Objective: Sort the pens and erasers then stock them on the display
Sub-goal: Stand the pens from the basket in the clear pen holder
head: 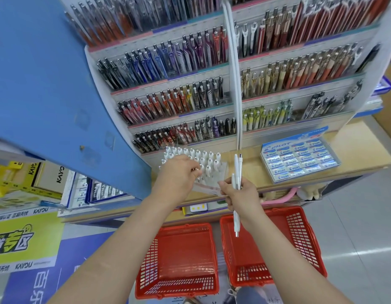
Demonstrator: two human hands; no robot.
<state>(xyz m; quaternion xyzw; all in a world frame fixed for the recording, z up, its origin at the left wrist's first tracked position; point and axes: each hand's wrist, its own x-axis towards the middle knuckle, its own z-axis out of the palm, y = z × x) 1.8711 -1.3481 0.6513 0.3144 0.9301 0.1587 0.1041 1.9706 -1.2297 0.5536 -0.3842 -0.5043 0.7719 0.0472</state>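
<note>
1. Head view: your left hand [179,174] reached over the clear pen stand [220,172] on the wooden worktop [249,170]. Its fingertips were curled and pinched the top of a single white pen [199,171] in the stand's front rows.
2. Your right hand [240,195] was closed around a bundle of white pens [237,170]. Their tips stuck up above the fist and one clip end hung out below it.
3. The stand held rows of upright white pens, just left of your right hand.
4. A Pilot eraser box [299,159] sat open on the worktop to the right, well apart from both hands, packed with blue-and-white erasers.
5. Behind the stand, the tiered pen display [179,84] held rows of coloured pens.
6. Two red baskets [179,260] sat side by side on the floor below your arms.
</note>
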